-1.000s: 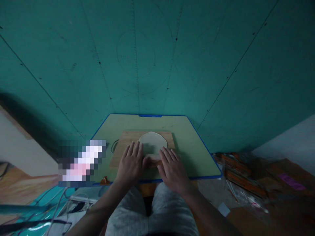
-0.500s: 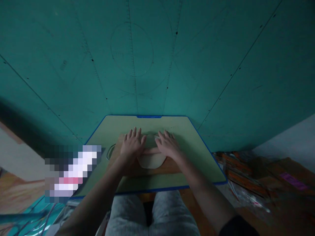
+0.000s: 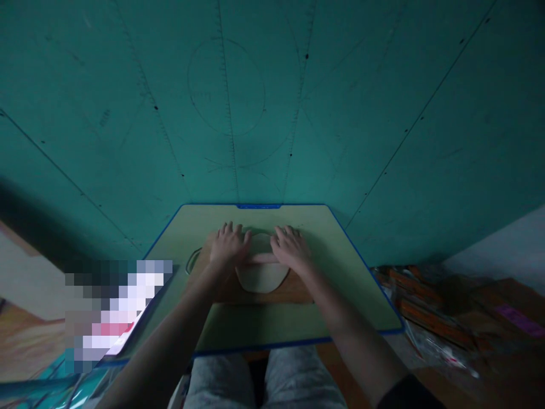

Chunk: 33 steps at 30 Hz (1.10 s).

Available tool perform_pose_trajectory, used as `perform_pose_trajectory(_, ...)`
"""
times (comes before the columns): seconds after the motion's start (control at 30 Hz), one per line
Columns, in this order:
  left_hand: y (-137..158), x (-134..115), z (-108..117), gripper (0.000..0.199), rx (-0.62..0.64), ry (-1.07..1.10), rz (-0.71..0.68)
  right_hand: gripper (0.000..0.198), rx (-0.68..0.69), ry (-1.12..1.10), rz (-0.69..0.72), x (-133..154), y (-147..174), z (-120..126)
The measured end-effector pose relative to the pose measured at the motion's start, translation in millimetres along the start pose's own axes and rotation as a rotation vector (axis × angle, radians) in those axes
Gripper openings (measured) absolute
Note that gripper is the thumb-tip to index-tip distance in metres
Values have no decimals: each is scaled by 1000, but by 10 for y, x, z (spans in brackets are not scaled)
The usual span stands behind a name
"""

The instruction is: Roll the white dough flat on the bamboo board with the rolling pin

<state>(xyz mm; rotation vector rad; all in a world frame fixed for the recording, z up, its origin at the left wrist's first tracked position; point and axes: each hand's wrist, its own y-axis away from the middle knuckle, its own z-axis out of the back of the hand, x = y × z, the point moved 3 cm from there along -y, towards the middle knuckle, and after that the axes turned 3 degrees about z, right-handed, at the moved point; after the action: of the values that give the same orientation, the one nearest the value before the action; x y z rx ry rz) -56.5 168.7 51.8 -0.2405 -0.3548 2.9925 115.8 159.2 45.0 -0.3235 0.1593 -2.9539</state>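
Observation:
A pale, roughly round sheet of dough [image 3: 261, 279] lies on a brown wooden cutting board [image 3: 238, 296]. Across its middle runs a light wooden rolling pin [image 3: 261, 258]. My left hand [image 3: 230, 247] rests palm down over the pin's left end, its fingers stretched forward and the thumb pointing inward. Over the right end lies my right hand [image 3: 291, 246], also flat with fingers extended. Both hands press from above rather than wrap around the pin, and they hide its ends. A metal loop handle [image 3: 193, 261] sticks out at the cutting board's left side.
Beneath everything is a pale green board [image 3: 264, 324] with a blue rim. A green wall [image 3: 264, 113] with pencil lines rises behind it. Left stands a pixelated bright object [image 3: 128, 307]. Cardboard [image 3: 506, 301] and plastic wrapping [image 3: 443, 346] lie low on the right.
The rolling pin and both hands have shifted slightly away from me over the dough. My fingers look a little more bent. The view has tilted slightly.

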Motion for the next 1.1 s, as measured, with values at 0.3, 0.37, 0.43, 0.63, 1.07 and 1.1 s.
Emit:
perform_pose_trajectory(0.3, 1012, 43, -12, 57, -110, 62, -67, 43, -208, -11, 309, -6, 971, 9)
perform_pose_trajectory(0.37, 1077, 243, -59, 58, -76, 122, 94, 28, -177, -36, 325, -59, 1058, -3)
perform_pose_trajectory(0.43, 1074, 436, -89, 57, -39, 139, 232, 19, -149, -47, 309, -100, 1074, -2)
perform_pose_trajectory(0.63, 884, 548, -70, 50, -45, 54, 223, 22, -176, -68, 230, -281, 742, 94)
perform_pose_trajectory(1.07, 137, 553, -106, 43, -41, 15, 203, 14, -54, -116, -23, -572, 181, 53)
perform_pose_trajectory(1.1, 112, 562, -116, 45, -39, 15, 235, 14, -46, -114, -39, -578, 161, 62)
